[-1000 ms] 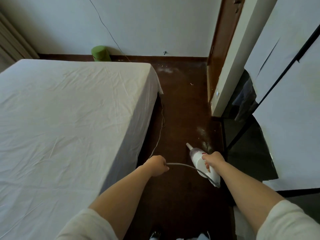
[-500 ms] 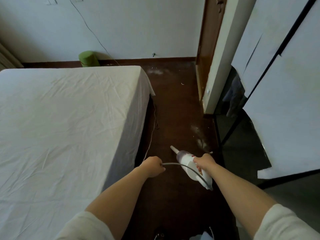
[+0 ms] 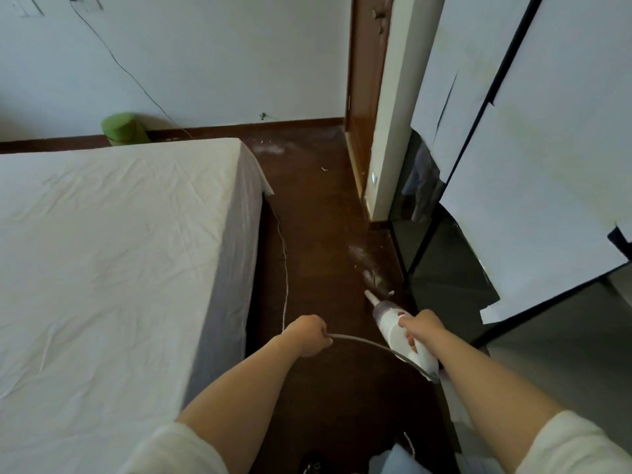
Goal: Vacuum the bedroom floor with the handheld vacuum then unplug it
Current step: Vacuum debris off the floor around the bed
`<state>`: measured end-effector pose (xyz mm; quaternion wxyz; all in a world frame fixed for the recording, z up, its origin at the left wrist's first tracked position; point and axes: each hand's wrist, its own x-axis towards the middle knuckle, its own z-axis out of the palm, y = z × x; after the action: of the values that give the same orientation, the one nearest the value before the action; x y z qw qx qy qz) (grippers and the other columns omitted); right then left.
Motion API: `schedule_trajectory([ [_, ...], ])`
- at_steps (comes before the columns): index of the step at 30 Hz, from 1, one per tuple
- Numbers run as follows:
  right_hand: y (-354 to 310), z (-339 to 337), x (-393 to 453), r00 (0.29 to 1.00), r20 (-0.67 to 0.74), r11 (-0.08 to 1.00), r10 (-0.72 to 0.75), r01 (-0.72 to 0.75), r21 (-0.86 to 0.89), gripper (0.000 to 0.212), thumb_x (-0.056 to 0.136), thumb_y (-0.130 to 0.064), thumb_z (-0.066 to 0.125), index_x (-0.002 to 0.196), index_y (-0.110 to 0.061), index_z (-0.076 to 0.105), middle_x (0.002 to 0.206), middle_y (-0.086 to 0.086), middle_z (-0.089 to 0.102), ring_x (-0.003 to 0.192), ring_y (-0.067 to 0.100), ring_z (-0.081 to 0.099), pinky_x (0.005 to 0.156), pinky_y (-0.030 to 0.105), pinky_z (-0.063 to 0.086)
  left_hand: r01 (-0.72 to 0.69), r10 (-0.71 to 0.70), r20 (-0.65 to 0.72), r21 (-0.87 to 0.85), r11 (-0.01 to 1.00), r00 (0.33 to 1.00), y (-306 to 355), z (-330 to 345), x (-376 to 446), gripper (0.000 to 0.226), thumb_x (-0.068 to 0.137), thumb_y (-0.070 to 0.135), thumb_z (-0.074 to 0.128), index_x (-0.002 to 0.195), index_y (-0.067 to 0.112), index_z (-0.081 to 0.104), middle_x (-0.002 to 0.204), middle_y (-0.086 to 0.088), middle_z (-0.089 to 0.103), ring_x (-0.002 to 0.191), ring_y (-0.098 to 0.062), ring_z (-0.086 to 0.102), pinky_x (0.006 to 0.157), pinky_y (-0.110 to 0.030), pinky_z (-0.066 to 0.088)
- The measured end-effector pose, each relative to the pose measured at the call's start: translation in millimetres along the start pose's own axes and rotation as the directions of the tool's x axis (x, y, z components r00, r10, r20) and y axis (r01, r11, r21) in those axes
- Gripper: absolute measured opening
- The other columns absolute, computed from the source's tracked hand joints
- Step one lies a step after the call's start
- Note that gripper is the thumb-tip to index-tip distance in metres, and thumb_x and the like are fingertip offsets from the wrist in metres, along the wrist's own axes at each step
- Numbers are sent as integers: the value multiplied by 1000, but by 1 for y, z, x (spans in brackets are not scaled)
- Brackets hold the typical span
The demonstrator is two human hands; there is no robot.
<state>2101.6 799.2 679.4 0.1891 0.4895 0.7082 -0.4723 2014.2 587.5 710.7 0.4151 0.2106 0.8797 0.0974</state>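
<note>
white handheld vacuum point(image 3: 393, 328) gripped by right hand point(image 3: 422, 328), left hand point(image 3: 307, 335) holding grey cord point(image 3: 362, 342)

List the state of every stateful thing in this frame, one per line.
Handheld vacuum: gripped by the right hand, nozzle aimed at floor dust.
Cord: held by the left hand, trailing along the bed.
Floor: dust patches remain.
Wardrobe door: open.

White handheld vacuum point(image 3: 393, 325) with translucent purple-grey front, gripped in right hand point(image 3: 422, 328), nozzle angled down toward dusty dark floor point(image 3: 318, 234) just ahead. Grey cord point(image 3: 362, 342) arcing from its rear into left hand point(image 3: 307, 335), trailing forward alongside.
</note>
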Motion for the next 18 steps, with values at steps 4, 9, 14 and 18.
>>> schedule_trajectory([
  [4,4,10,-8,999,32,1000,10,-11,29,12,94,-15,53,91,-3,55,61,7,50,49,16,45,45,25,39,-6,6,13,12,1000,1000,-7,4,-3,28,95,30,52,113,11,61,114,-8,61,105,-22,59,87,-30,47],
  [9,-3,23,-11,997,71,998,-36,31,60,16,92,-13,55,78,-6,54,59,6,50,46,15,45,41,22,38,31,-31,-9,-7,1000,999,-12,0,-2,28,94,29,53,114,11,61,114,-8,61,105,-22,60,89,-31,48],
  [14,19,1,-15,1000,18,995,-11,9,98,22,93,-17,55,73,-8,52,54,4,50,45,15,46,47,26,40,-13,13,7,93,996,1000,23,-1,3,30,95,29,52,116,10,61,117,-8,61,108,-23,59,92,-32,48],
  [18,17,-20,-13,1000,-14,995,19,-17,95,25,92,-17,54,70,-6,55,46,3,49,47,16,48,58,29,43,-37,37,8,83,996,999,41,-3,11,32,96,29,51,118,9,59,119,-9,60,110,-23,58,92,-32,47],
])
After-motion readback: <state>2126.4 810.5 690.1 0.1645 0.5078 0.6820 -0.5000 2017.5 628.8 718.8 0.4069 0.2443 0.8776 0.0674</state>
